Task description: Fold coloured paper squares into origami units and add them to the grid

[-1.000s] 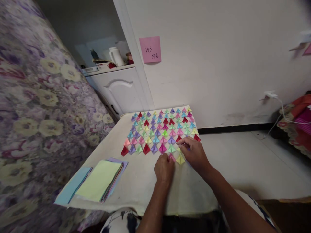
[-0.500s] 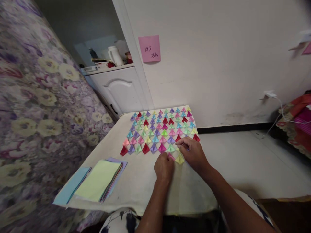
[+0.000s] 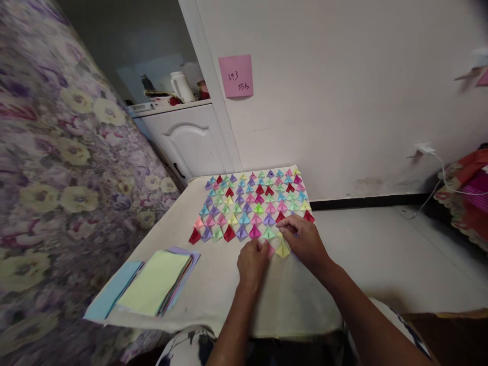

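Observation:
Rows of small folded paper pieces [image 3: 244,218] in many colours cover the far part of the cloth-covered table [image 3: 224,284]. My left hand [image 3: 252,263] is closed at the near row, thumb and finger pinched at the left edge of a pink folded paper piece [image 3: 271,250], partly hidden by them. Just right of it sits a yellow folded paper piece [image 3: 282,249], standing in a peak. My right hand [image 3: 303,243] hovers beyond and right of the yellow piece, fingertips pinched together near a red piece [image 3: 280,217]; what they hold is too small to make out.
A stack of coloured paper sheets [image 3: 154,284] lies at the table's left, beside blue sheets [image 3: 110,292]. A floral curtain [image 3: 72,203] hangs at the left. Behind are a white cabinet [image 3: 186,142] and a wall with a pink note [image 3: 236,76].
My left hand has shifted slightly left, and more of the pink folded paper piece shows beside its fingertips. My right hand has stayed nearly in place.

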`<state>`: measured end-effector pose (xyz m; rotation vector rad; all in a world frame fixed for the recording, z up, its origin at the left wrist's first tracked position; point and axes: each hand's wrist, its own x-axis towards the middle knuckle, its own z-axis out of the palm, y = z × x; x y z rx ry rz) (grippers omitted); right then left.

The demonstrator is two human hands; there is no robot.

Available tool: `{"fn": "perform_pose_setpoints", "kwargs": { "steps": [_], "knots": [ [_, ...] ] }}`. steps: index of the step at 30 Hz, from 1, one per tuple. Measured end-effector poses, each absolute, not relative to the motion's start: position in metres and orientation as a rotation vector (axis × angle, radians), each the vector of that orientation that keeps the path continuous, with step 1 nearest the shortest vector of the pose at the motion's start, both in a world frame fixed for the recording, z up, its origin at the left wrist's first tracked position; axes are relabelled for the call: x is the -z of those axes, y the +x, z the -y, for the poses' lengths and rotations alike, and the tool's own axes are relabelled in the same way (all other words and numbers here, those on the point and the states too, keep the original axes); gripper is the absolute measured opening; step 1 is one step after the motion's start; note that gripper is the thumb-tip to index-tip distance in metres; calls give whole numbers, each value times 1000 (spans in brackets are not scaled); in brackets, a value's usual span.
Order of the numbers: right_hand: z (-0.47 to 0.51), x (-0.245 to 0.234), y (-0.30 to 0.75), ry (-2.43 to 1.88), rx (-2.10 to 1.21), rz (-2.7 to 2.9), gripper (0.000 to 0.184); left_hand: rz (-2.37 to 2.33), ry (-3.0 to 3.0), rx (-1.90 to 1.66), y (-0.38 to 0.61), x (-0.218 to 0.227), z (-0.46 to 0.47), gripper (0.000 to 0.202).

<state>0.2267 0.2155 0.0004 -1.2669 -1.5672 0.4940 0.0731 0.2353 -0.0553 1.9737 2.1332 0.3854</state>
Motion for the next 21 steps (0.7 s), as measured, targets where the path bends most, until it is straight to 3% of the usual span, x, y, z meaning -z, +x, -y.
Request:
{"fn": "perform_pose_setpoints", "kwargs": {
  "steps": [9, 21],
  "knots": [
    [-212, 1, 217, -1272, -494, 1594, 17, -2190, 1978, -467, -18, 30, -240, 25],
    [-159, 52, 143, -1046, -739, 2275, 16, -2437, 1778, -581, -129, 41, -209, 21]
  ]
}}
